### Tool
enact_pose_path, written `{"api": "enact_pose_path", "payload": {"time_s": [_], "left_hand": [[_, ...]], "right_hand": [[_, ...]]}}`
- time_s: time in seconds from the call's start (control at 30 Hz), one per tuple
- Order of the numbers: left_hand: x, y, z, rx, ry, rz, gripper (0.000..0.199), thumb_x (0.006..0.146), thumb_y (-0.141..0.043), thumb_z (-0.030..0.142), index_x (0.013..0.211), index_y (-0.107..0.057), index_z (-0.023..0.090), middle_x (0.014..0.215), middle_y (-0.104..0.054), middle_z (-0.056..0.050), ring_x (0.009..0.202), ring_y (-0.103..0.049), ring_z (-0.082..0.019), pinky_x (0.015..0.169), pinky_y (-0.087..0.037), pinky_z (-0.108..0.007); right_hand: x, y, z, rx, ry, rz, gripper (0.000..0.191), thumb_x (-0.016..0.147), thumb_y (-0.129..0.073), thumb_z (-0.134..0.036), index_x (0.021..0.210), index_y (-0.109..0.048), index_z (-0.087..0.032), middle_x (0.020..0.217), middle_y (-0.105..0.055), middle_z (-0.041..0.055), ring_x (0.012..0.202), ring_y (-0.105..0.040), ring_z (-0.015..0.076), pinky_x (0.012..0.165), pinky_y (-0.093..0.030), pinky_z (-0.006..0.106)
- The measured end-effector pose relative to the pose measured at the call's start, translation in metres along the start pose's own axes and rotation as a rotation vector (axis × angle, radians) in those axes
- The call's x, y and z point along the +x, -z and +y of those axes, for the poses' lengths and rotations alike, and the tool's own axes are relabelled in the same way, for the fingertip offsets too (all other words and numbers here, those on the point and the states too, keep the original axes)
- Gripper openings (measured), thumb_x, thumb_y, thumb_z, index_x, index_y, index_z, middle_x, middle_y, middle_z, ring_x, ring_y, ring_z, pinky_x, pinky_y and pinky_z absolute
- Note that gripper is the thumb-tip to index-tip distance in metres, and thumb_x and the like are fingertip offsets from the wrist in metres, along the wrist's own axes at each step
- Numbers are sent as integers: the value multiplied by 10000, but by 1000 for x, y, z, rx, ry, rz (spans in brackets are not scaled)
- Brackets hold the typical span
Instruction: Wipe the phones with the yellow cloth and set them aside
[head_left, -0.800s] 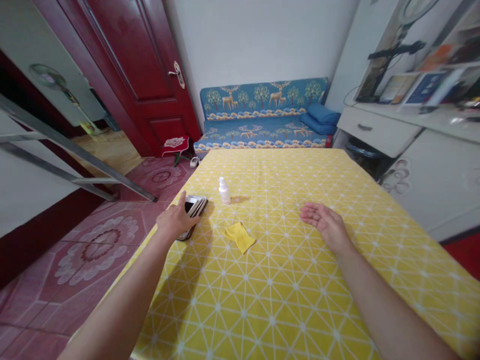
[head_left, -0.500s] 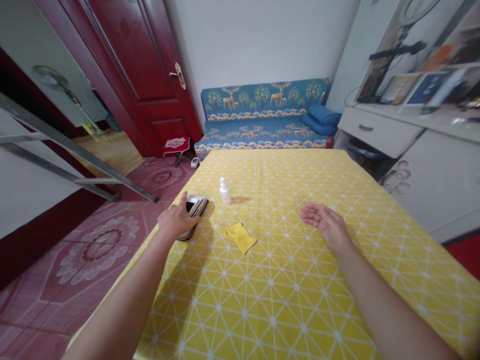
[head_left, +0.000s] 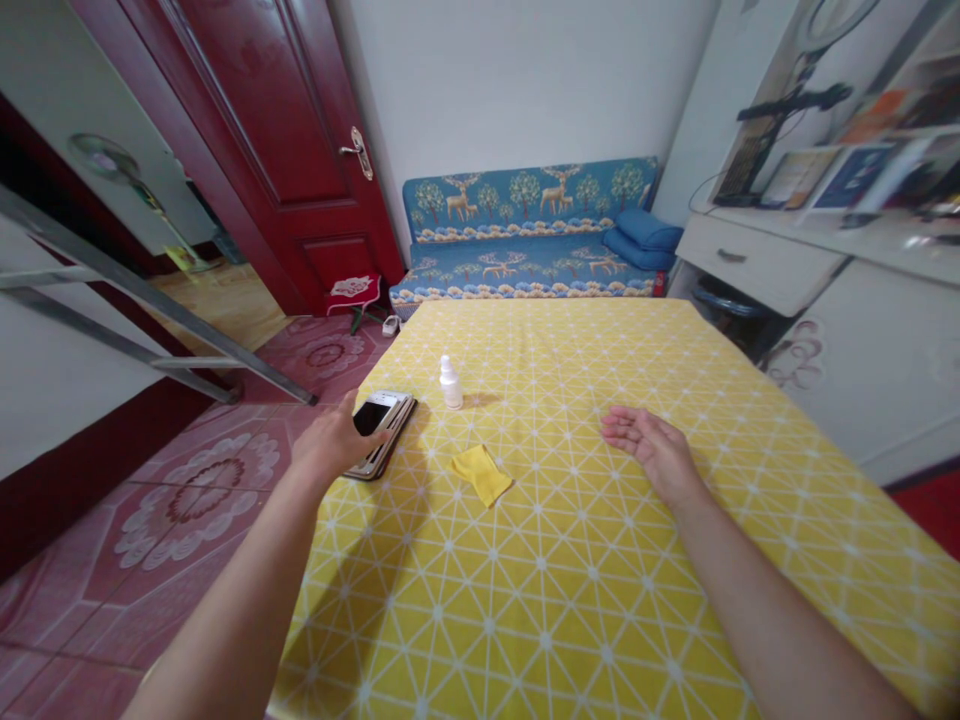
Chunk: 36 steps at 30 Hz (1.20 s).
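Note:
My left hand (head_left: 330, 442) is at the left side of a stack of phones (head_left: 388, 445), thumb and fingers spread apart. Its thumb lies across the lower part of the top phone (head_left: 373, 415), which has a white frame and a dark screen; whether it presses on it I cannot tell. To the right of the stack a white spray bottle (head_left: 451, 388) stands upright. A folded yellow cloth (head_left: 484, 477) lies nearer to me. Over on the right, my right hand (head_left: 656, 450) rests palm turned inward, fingers loosely bent, with nothing visible in it.
A yellow patterned tablecloth (head_left: 570, 590) covers the table. Behind it stands a blue sofa (head_left: 525, 235). On the left are a metal ladder (head_left: 187, 335) and a red stool (head_left: 354, 290); a white cabinet (head_left: 862, 360) stands on the right.
My left hand has moved left and a little toward me, uncovering more of the top phone's screen. My right hand, the bottle and the cloth have not moved.

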<state>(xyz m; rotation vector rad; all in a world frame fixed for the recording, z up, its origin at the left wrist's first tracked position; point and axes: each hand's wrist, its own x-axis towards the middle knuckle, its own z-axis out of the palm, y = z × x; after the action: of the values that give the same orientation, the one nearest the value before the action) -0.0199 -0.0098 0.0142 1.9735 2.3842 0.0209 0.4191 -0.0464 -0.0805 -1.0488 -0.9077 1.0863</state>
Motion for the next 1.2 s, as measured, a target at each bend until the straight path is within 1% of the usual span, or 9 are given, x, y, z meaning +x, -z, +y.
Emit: {"api": "enact_pose_path", "payload": {"time_s": [0.07,0.13,0.23,0.5,0.63,0.77,0.97,1.1,1.2], "left_hand": [[-4,6,-1,28,25,-1,889,738,-517,664,1468,-288,212,1201,-640,-178,1080,-612,-363,809,-460,-394],[-8,9,0,45,26,12,833,749,-527,626,1455,-320,235,1206,-644,-163,1078,-613,-367,801,-465,-399],[-10,10,2,57,17,36,812,755,-538,606,1454,-335,246,1218,-640,-162,1088,-609,-372,801,-469,-404],[-18,7,8,72,39,82,806,778,-538,583,1472,-306,243,1150,-665,-177,1034,-627,-383,775,-477,-424],[-21,8,12,68,43,87,791,785,-546,552,1471,-303,240,1157,-663,-171,1054,-616,-388,779,-480,-431],[-19,9,11,79,26,88,795,769,-563,545,1459,-319,238,1177,-655,-169,1062,-612,-389,776,-482,-431],[-18,8,9,74,18,107,805,754,-563,562,1451,-330,231,1152,-655,-178,1044,-616,-386,768,-480,-424],[-24,8,13,57,38,149,855,718,-587,592,1448,-332,229,1143,-643,-189,1002,-627,-377,737,-478,-403],[-30,7,14,11,57,170,888,690,-619,580,1442,-338,199,1188,-622,-199,1014,-622,-375,741,-474,-398]], "right_hand": [[0,0,0,3,-1,3,364,780,-681,-523,939,-709,-197,906,-722,85,821,-689,194,767,-584,344],[1,0,1,6,-1,3,356,784,-682,-516,941,-710,-198,902,-722,83,826,-689,194,762,-586,340],[1,1,2,1,7,2,345,798,-670,-508,949,-710,-201,909,-723,84,847,-689,200,771,-588,347],[-1,0,1,-14,14,10,361,789,-675,-522,945,-708,-198,906,-721,85,820,-691,195,764,-586,350],[-1,0,1,-4,3,11,353,787,-683,-510,947,-709,-196,911,-721,83,824,-688,190,749,-584,328],[-1,0,1,0,-3,10,358,777,-692,-512,947,-711,-197,910,-721,79,816,-686,190,740,-582,324],[-1,-1,0,-6,-13,14,364,766,-702,-513,944,-712,-196,914,-720,76,807,-684,176,731,-577,294],[-2,-2,-1,-24,-4,16,379,748,-713,-525,940,-711,-198,918,-717,76,804,-682,178,719,-577,295],[-3,-3,-1,-69,-2,21,392,746,-711,-534,946,-706,-198,916,-714,75,796,-682,179,718,-573,302]]}}
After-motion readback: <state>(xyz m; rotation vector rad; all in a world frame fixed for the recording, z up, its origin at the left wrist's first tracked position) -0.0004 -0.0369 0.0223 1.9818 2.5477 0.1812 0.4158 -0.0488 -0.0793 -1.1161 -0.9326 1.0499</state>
